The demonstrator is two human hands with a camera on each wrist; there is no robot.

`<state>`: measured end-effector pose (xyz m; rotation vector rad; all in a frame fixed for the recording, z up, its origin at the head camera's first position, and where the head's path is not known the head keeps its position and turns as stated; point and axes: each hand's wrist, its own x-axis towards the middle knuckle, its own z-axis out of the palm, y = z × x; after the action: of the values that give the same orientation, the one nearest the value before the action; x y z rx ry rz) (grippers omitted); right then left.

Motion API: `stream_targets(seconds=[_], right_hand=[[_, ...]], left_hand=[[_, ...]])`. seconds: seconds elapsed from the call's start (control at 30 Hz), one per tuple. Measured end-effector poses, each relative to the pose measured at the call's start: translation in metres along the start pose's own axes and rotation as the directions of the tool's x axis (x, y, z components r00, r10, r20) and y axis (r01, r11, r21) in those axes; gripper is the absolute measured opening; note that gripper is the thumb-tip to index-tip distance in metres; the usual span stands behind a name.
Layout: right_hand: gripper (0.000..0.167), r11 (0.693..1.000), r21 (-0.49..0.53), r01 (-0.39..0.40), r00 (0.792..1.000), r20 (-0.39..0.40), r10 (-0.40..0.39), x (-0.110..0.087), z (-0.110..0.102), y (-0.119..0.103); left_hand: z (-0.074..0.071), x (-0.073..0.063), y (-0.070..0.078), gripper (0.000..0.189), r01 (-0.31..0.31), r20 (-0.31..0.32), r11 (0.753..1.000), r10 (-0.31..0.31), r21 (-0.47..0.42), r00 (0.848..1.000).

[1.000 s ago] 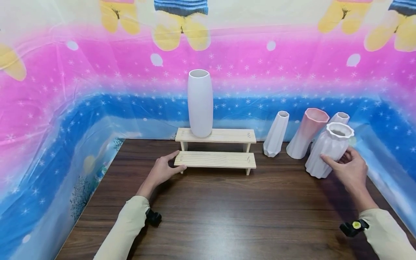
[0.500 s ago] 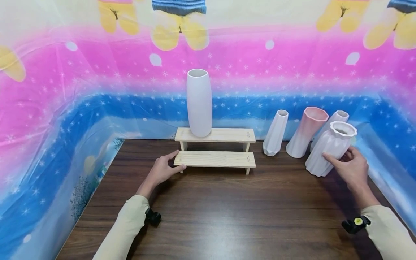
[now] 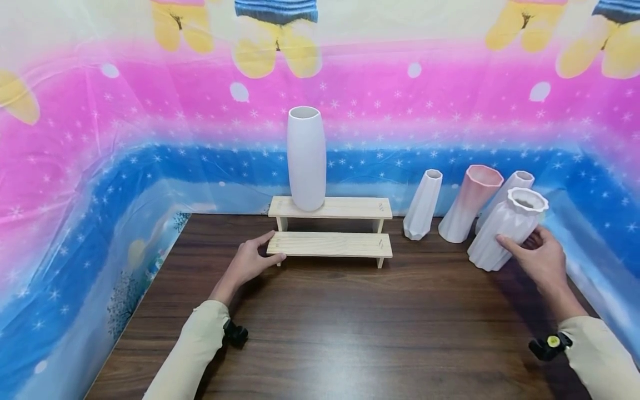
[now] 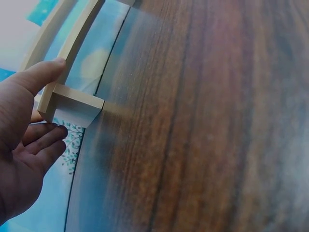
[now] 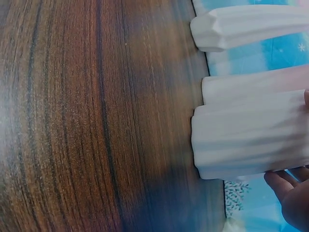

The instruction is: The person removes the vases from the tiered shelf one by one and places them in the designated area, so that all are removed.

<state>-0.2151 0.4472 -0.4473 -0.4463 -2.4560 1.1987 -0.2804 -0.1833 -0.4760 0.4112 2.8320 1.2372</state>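
Toward the right of the table, my right hand (image 3: 542, 258) grips a white ribbed vase (image 3: 505, 233) with a scalloped rim. Its thumb lies on the near side, and the other fingers go behind, partly hidden. In the right wrist view, the vase's base (image 5: 231, 142) is near the tabletop; I cannot tell if it touches. My left hand (image 3: 247, 264) holds the left end of a two-step wooden stand (image 3: 330, 244) between thumb and forefinger. In the left wrist view, the thumb (image 4: 43, 75) presses the board while the other fingers curve beneath. A tall white vase (image 3: 306, 161) stands upright on the upper step.
Left of the held vase stand a slim white faceted vase (image 3: 423, 205) and a pink-and-white vase (image 3: 470, 203). Another white vase (image 3: 520, 180) is half hidden behind. A printed cloth (image 3: 360, 83) hangs along the back of the dark wooden table (image 3: 320, 322).
The held vase's rim has tipped slightly right between the first frame and the second, with my right hand shifting a little too. My left hand and the stand have stayed put.
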Motion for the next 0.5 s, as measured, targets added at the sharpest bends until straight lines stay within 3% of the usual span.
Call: stream_targets(seconds=[0.23, 0.5], right_hand=[[0.084, 0.999, 0.035, -0.018, 1.000, -0.021, 0.019, -0.006, -0.007, -0.004], [0.075, 0.983, 0.182, 0.013, 0.999, -0.045, -0.005, -0.022, -0.021, -0.017]], left_hand=[[0.000, -0.001, 0.000, 0.082, 0.001, -0.001, 1.000, 0.000, 0.006, 1.000], [-0.001, 0.000, 0.000, 0.083, -0.002, 0.002, 1.000, 0.002, 0.006, 1.000]])
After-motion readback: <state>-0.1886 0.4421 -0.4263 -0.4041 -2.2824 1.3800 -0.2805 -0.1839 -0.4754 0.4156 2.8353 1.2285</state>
